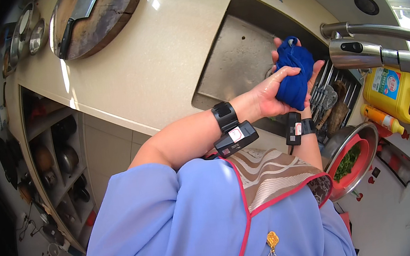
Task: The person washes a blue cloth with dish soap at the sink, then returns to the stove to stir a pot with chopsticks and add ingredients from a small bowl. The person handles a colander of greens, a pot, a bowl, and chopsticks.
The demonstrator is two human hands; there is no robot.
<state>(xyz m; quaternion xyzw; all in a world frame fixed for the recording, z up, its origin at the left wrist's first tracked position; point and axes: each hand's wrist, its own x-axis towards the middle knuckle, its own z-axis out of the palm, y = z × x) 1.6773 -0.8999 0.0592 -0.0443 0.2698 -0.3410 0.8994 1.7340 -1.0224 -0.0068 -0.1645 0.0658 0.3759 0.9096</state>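
A bunched royal-blue cloth [296, 74] is between my hands above the sink [234, 55]. My left hand [268, 95] grips it from the left, with the thumb lying across its front. Beneath and behind the cloth is my right hand [313, 78], palm towards it; its fingertips show past the upper left side, and its thumb points out to the right. The cloth hides much of that hand. My left hand and forearm look wet. A black strapped device [236, 138] is on my left wrist, and a similar device [294, 128] is on my right.
The metal faucet [357, 51] reaches over the sink's right side. A rack [326, 97] holds scrubbers. Near it stand a yellow jug [392, 93], an orange bottle [380, 118] and a metal bowl [373, 142] with a red colander of greens. A cleaver [86, 4] lies on a round chopping board [115, 20].
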